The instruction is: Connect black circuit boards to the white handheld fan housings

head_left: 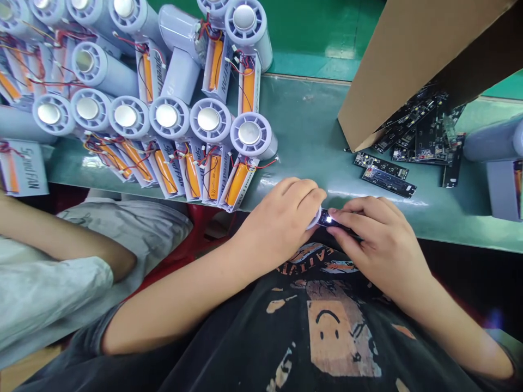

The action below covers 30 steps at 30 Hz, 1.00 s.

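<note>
Fingers (pixel 347 219) of the right hand (pixel 388 237) pinch a dark circuit board (pixel 323 217) with a glowing white light (pixel 329 219), at the near edge of the green worktop (pixel 304 125). The left hand (pixel 281 218) curls its fingers around a pale lilac piece (pixel 314 219), mostly hidden, at the board's left end. On the left, lilac fan units (pixel 168 128) with orange batteries (pixel 214 177) crowd together in rows. On the right, loose boards (pixel 388 181) lie beside a cardboard box (pixel 404 60).

Black T-shirt (pixel 245 337) worn, short sleeves (pixel 92 329) edged with a hem, front printed with a peach square (pixel 343 354) marked by two dark dots and a curved line, surrounded by scattered orange patches (pixel 275 306), lettering (pixel 324 252) set nearby, forearms (pixel 180 299) left bare.
</note>
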Motion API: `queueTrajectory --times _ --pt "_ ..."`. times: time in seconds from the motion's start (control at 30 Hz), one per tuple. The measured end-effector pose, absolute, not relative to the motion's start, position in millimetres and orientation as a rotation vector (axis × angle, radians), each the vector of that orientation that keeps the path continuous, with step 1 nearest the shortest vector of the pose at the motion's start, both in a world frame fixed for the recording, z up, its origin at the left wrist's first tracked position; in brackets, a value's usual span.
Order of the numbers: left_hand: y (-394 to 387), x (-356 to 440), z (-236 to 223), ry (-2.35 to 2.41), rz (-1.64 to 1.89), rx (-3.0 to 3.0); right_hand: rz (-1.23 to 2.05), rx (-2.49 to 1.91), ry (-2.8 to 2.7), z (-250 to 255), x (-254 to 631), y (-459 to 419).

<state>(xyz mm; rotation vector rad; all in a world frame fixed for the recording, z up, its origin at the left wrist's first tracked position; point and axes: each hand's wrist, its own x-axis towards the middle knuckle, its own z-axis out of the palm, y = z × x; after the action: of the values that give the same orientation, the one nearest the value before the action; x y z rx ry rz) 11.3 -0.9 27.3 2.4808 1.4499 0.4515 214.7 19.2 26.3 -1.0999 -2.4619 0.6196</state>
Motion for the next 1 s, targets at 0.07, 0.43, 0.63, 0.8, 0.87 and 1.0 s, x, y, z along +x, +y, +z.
queueTrajectory --times 0.07,0.43,0.63,0.8,0.87,1.0 --pt "-2.1 13.1 27.1 1.477 0.440 2.468 0.623 -1.139 -2.440 26.3 212.8 18.2" --pt "-6.3 16.5 25.6 1.527 0.468 2.470 0.718 -1.198 -2.408 25.8 206.3 20.5" --pt "-4.9 16.5 27.4 1.529 0.429 2.407 0.808 -1.171 -2.391 19.1 212.3 27.2" --pt "-3.5 18.0 28.7 1.541 0.412 2.351 0.778 -1.188 -2.419 18.5 213.7 29.3" --pt "-3.1 18.6 28.8 1.539 0.436 2.334 0.746 -1.200 -2.429 18.6 212.9 28.3" --pt "-1.6 18.2 31.5 1.531 0.454 2.265 0.701 -1.212 -2.396 14.7 210.0 23.0"
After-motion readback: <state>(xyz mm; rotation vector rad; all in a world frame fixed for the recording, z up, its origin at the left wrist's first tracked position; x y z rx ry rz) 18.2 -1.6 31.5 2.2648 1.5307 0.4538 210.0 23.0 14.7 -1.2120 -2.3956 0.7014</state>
